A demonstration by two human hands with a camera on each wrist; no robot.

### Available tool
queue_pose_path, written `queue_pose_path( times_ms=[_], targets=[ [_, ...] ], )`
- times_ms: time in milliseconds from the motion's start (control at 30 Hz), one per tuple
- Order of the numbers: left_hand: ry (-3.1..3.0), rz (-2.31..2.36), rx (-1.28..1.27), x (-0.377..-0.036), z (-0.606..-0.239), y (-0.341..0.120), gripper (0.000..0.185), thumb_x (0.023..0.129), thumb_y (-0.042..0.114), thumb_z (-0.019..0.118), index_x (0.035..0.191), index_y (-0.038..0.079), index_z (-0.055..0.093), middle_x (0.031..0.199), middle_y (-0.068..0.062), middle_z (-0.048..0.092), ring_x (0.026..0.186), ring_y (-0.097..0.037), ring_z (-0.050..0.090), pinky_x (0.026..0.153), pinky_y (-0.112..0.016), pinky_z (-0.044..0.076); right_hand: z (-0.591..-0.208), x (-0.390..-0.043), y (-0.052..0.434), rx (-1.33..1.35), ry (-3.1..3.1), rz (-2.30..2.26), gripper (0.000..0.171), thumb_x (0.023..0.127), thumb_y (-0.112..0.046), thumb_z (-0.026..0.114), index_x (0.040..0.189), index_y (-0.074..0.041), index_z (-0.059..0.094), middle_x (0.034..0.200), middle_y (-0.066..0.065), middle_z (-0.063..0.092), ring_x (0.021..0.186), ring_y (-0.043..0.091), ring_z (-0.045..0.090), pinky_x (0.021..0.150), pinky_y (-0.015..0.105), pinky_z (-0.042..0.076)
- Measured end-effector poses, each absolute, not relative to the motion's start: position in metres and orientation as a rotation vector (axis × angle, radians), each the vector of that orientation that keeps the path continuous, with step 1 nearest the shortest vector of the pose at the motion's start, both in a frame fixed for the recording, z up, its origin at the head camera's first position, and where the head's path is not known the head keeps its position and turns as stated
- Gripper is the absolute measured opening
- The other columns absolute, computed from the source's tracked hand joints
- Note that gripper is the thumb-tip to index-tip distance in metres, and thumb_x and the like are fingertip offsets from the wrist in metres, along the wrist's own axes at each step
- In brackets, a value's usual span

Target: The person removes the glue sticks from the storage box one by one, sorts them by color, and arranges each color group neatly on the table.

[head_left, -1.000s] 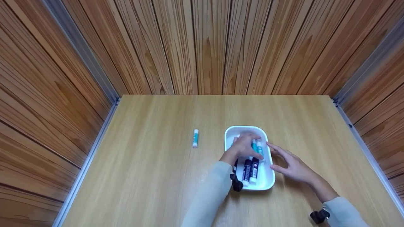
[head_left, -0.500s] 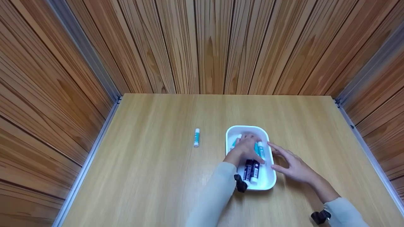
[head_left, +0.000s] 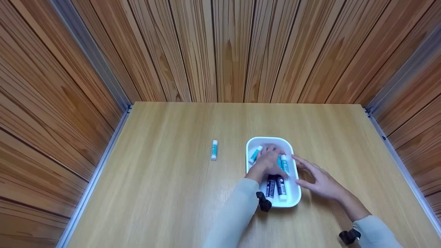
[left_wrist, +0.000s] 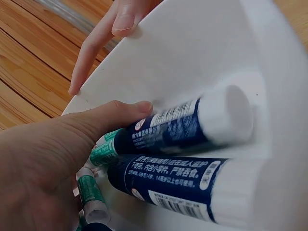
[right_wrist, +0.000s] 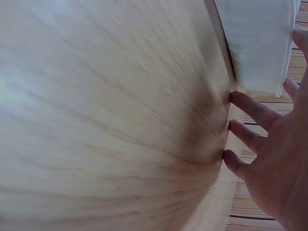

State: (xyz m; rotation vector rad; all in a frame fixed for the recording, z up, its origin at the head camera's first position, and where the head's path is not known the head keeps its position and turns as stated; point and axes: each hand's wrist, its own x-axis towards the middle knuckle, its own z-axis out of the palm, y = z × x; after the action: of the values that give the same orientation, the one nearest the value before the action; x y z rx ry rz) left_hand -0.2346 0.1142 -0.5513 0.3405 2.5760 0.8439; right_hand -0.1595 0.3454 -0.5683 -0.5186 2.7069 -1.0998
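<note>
A white tray (head_left: pixel 292 201) holds several glue sticks. My left hand (head_left: pixel 268 163) reaches down into it, its thumb straight along a navy glue stick (head_left: pixel 281 187) in the left wrist view; its other fingertips are hidden. Another navy glue stick (left_wrist: pixel 168 185) lies beside that one, both with white ends. Small turquoise glue sticks lie around the hand, one tilted at the left (head_left: pixel 255 155) and one at the right (head_left: pixel 284 163). Outside the tray's right side, my right hand (head_left: pixel 318 182) touches the rim with spread fingers; three of its fingertips rest on the table in the right wrist view.
One turquoise glue stick (head_left: pixel 214 150) lies alone on the wooden table (head_left: pixel 165 179), left of the tray. Wood-panelled walls (head_left: pixel 231 51) with grey metal corner strips (head_left: pixel 93 51) enclose the table at the back and sides.
Inside the tray, my left hand has shifted slightly right and toward me. The right-hand navy glue stick has turned, and the tilted turquoise one shows more. My right hand stays in place.
</note>
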Motion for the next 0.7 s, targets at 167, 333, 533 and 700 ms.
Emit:
queue_pose_path(
  times_ms=[167,333,533,700],
  targets=[
    [2.58,0.856,0.359,-0.237,-0.554,0.114,0.073,0.086,0.041,0.1,0.15,0.036,0.063,0.164,0.011,0.053,0.163,-0.018,0.04,0.146,-0.051,0.023,-0.567,-0.159,0.345,-0.517,2.696,-1.107,0.082,0.11,-0.035,0.074,0.179,-0.026,0.031,0.174,0.023,0.051,0.155,0.055,0.054,0.123,0.09,0.032],
    [2.573,0.887,0.357,-0.237,-0.556,0.113,0.072,0.086,0.038,0.1,0.149,0.036,0.064,0.162,0.012,0.057,0.162,-0.017,0.042,0.147,-0.051,0.021,-0.567,-0.159,0.344,-0.526,2.692,-1.109,0.082,0.11,-0.034,0.074,0.179,-0.026,0.031,0.174,0.024,0.051,0.155,0.056,0.054,0.123,0.09,0.032],
    [2.562,0.84,0.366,-0.236,-0.55,0.113,0.073,0.084,0.038,0.101,0.147,0.034,0.064,0.16,0.012,0.056,0.162,-0.017,0.041,0.147,-0.052,0.021,-0.568,-0.159,0.344,-0.536,2.719,-1.091,0.082,0.109,-0.034,0.075,0.179,-0.025,0.033,0.175,0.023,0.05,0.154,0.054,0.056,0.123,0.089,0.034],
    [2.577,0.733,0.374,-0.235,-0.546,0.117,0.076,0.086,0.042,0.1,0.151,0.038,0.061,0.165,0.014,0.052,0.166,-0.014,0.038,0.147,-0.053,0.021,-0.567,-0.16,0.344,-0.527,2.72,-1.083,0.082,0.109,-0.035,0.074,0.179,-0.024,0.032,0.176,0.023,0.049,0.155,0.055,0.055,0.122,0.09,0.034]
  ],
)
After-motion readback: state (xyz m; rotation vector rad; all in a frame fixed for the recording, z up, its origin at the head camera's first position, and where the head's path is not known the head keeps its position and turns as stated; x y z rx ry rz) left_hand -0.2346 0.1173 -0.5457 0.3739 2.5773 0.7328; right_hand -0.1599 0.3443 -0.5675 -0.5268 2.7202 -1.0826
